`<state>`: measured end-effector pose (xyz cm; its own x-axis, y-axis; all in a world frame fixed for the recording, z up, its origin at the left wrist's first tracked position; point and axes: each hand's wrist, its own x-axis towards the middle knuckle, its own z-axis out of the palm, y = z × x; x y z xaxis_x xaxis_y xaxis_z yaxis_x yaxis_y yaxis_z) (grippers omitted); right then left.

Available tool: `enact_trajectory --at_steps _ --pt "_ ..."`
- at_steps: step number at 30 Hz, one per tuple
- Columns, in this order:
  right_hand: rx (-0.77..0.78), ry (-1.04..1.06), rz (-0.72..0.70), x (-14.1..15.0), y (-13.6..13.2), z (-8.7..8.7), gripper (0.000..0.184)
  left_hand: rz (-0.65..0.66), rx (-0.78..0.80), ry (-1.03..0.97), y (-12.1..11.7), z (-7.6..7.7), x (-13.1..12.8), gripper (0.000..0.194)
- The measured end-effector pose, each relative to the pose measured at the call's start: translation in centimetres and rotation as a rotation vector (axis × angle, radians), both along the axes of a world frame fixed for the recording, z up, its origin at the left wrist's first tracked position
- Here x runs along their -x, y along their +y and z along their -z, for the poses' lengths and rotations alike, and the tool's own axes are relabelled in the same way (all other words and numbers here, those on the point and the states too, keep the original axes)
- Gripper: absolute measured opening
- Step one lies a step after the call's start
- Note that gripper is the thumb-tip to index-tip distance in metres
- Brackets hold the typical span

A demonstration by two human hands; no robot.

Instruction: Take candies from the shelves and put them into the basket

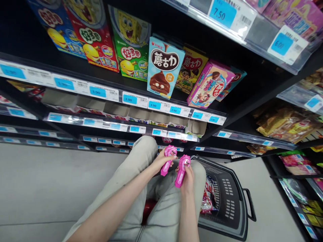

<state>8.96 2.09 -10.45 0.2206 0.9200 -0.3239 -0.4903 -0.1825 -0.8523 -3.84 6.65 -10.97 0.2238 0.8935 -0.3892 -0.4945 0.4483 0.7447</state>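
My left hand (pixel 159 160) grips a pink lollipop-shaped pack (pixel 165 168), its scalloped round head up and its narrow handle down. A second pink lollipop-shaped pack (pixel 179 178) is in my right hand (pixel 188 179), with the thumb across the round head. The two packs are side by side, slightly apart, above my bent knees. What is printed on them is too small to read. In front of my hands runs a low shelf with open cardboard display boxes (pixel 158 118).
Snack boxes, among them a light-blue box (pixel 164 67) and a green box (pixel 131 47), line the shelf ahead. At my right a black shopping basket (pixel 227 198) stands on the floor, holding red-and-white packets (pixel 209 198). Price-tagged shelf edges (pixel 113 125) lie close to my knees.
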Motion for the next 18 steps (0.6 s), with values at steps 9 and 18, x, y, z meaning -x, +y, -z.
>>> enact_trajectory --at_steps 9,18 --pt "-0.019 -0.011 -0.009 -0.2 0.1 0.4 0.031 -0.029 -0.012 -0.017 0.0 0.7 0.0 0.049" --pt "-0.035 -0.136 -0.015 -0.4 0.5 2.2 0.046 -0.046 0.002 -0.260 0.4 0.5 0.0 0.030"
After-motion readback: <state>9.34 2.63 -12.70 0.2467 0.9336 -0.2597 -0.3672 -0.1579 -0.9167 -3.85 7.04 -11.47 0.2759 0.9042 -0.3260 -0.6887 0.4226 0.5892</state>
